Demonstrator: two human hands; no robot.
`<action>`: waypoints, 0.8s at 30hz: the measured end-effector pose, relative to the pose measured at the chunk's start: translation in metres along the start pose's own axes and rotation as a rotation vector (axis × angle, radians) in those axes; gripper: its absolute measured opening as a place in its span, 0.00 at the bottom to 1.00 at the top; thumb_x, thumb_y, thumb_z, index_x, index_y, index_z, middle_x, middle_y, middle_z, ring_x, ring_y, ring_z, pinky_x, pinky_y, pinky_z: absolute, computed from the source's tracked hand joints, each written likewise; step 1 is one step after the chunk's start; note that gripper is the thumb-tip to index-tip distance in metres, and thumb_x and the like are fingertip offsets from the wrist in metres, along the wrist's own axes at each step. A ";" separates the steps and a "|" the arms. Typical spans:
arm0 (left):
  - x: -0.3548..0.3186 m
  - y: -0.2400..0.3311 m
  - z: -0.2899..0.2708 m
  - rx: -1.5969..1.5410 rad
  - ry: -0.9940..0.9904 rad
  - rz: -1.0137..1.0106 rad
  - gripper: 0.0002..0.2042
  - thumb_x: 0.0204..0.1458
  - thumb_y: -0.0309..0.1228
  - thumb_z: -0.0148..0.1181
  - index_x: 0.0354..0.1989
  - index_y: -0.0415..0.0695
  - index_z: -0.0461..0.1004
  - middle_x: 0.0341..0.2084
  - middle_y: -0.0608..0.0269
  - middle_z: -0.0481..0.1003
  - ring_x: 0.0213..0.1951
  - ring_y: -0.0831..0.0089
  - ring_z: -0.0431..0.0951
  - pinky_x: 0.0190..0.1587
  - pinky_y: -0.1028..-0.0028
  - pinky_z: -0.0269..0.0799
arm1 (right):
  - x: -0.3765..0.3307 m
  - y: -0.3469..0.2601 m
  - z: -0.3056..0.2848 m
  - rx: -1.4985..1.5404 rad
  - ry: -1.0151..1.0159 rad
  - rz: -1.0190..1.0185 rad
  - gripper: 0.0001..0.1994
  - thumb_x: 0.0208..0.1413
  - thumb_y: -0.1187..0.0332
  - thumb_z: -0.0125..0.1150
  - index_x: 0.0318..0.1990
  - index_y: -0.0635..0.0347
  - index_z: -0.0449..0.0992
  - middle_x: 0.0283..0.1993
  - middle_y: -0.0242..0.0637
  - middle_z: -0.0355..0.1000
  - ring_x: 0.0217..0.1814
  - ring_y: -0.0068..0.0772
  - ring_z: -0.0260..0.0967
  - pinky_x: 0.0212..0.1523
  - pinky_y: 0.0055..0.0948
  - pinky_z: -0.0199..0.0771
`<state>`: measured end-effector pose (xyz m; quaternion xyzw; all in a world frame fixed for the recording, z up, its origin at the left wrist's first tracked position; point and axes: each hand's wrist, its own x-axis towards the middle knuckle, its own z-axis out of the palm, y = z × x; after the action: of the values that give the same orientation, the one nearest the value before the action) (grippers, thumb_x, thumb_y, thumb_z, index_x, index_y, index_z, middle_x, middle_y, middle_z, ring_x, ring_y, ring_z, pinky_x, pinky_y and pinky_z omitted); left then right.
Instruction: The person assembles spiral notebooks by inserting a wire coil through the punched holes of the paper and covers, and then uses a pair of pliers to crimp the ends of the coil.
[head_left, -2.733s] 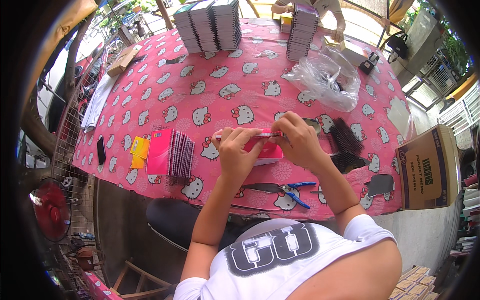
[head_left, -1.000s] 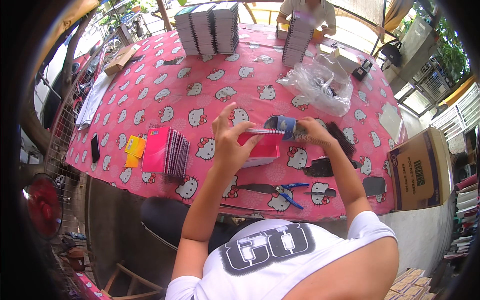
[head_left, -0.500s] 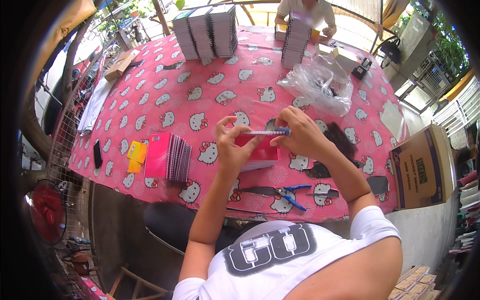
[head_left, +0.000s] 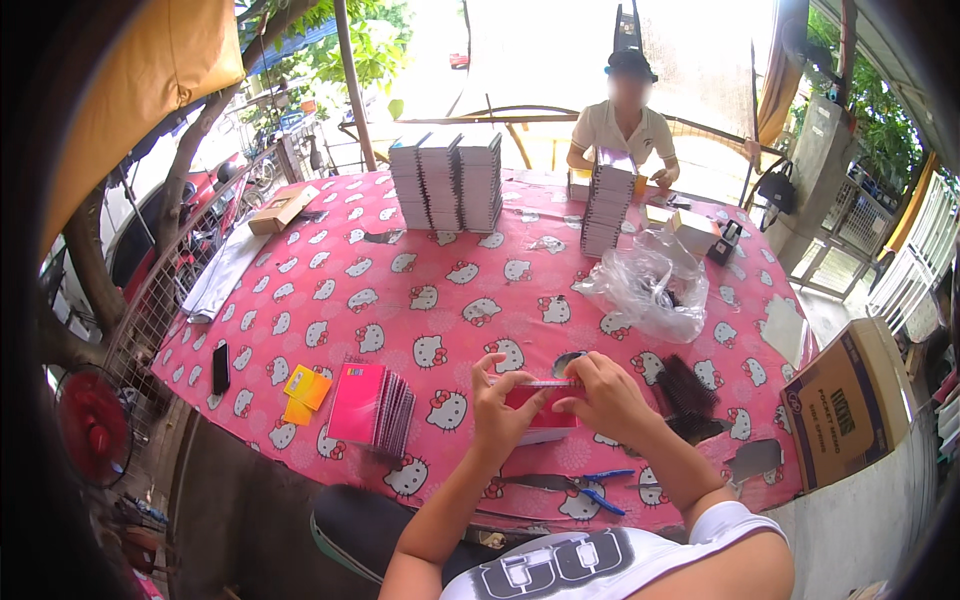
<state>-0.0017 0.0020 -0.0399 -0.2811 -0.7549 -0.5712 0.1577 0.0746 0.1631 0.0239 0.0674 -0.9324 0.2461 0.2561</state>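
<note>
My left hand (head_left: 503, 407) pinches the left end of a thin notebook (head_left: 548, 382), held nearly edge-on. At its right end, the fingers of my right hand (head_left: 608, 396) are closed on the edge, where a dark wire binding shows in part. Right below both hands lies a short stack of pink-red notebooks (head_left: 540, 434), partly covered by my fingers. Nearer to me are pliers with blue handles (head_left: 605, 492). To the left stands a row of pink spiral notebooks (head_left: 358, 402). A heap of black binding coils (head_left: 686, 388) lies right of my right hand.
Tall stacks of spiral notebooks (head_left: 445, 185) stand at the back, with another stack (head_left: 606, 210) before a seated person (head_left: 625, 130). A clear plastic bag (head_left: 650, 290), a cardboard box (head_left: 845, 405), yellow cards (head_left: 306, 390) and a phone (head_left: 220, 368) lie around the pink tablecloth.
My view has tilted up, so the table sits lower and the person across shows more fully. Both hands stay on the notebook, now close together above the pink stack.
</note>
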 end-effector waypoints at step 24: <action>-0.004 0.000 -0.005 0.015 -0.031 0.049 0.17 0.33 0.32 0.79 0.30 0.43 0.76 0.54 0.53 0.61 0.43 0.65 0.72 0.44 0.67 0.74 | -0.004 -0.002 0.006 0.063 0.014 0.030 0.07 0.46 0.72 0.63 0.27 0.63 0.70 0.29 0.42 0.69 0.37 0.48 0.69 0.39 0.42 0.66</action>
<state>0.0008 -0.0041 -0.0407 -0.3072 -0.7542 -0.5572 0.1622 0.0759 0.1587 0.0181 0.0595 -0.9231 0.2799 0.2568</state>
